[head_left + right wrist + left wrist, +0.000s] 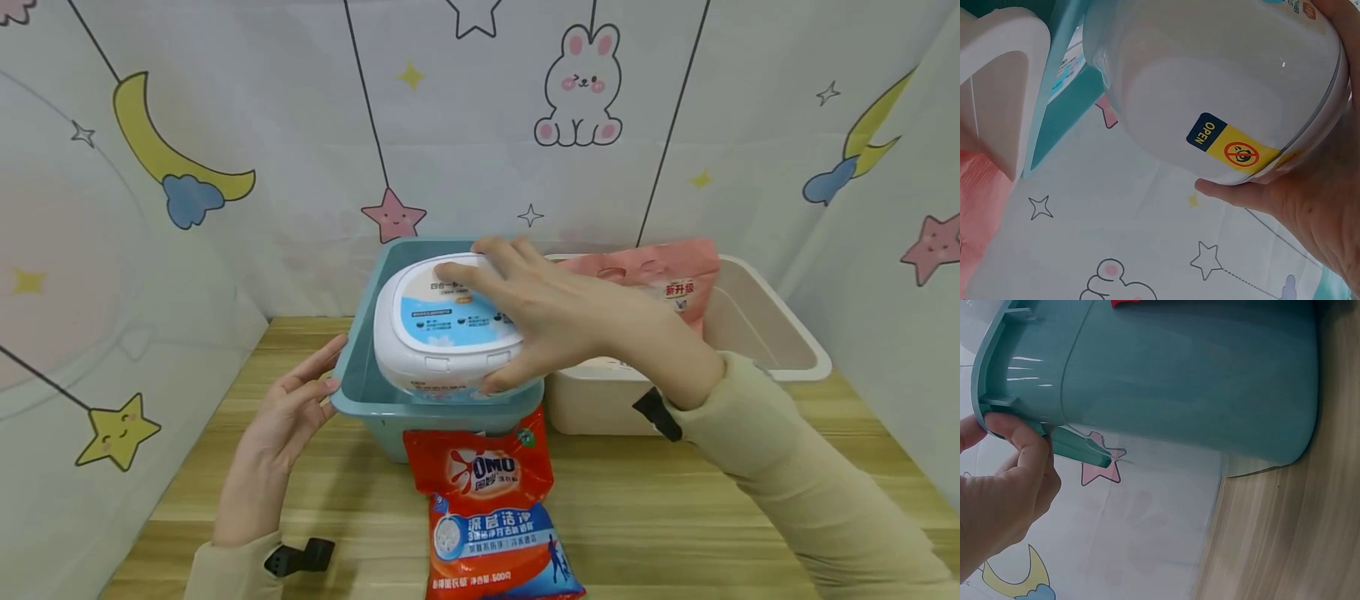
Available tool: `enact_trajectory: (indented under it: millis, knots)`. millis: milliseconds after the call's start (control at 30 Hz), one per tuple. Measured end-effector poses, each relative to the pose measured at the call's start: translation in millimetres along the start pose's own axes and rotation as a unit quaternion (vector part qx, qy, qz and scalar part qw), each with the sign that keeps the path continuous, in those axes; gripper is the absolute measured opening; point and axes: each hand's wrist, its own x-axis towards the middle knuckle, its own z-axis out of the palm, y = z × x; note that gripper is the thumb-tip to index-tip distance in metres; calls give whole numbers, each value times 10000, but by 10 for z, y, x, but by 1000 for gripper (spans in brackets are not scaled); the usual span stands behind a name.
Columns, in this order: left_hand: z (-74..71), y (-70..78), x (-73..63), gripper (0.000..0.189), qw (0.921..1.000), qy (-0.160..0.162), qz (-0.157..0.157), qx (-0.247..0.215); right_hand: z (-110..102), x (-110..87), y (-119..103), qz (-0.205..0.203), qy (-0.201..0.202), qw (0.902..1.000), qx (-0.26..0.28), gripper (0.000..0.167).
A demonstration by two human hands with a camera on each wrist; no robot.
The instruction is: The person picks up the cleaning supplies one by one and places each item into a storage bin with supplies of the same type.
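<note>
My right hand [566, 312] grips a white lidded laundry-pod tub [457, 337] with a blue label, fingers across the lid and thumb at its front side. The tub is tilted at the mouth of a teal plastic bin [386, 432], partly inside it. In the right wrist view, a yellow and navy OPEN sticker [1225, 140] shows on the tub's side. At the bin's left rim, my left hand [281, 417] pinches the edge. The left wrist view shows its fingers curled under that rim [997, 369]. What lies deeper in the bin is mostly hidden.
A red and blue OMO laundry powder bag [491, 508] lies in front of the teal bin, its top against the wall. To the right stands a cream bin [787, 333] holding a pink pouch [652, 275]. Behind hangs a patterned curtain [480, 125]. The table [675, 517] is wooden.
</note>
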Motion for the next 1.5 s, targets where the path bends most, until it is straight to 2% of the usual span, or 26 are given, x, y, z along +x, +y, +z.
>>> enact_trajectory:
  millis: [633,1167,1500]
  knots:
    - [2,10,-11,45,9999,-23,1,-121,62,124,54,113,-147,9998,103,103]
    - [10,5,-4,45,9999,14,-37,-165,106,202,73,-100,-140,9997,197,101]
    - [12,-6,-12,47,9999,2,6,-147,115,250,77,-22,-223,9994,258,101]
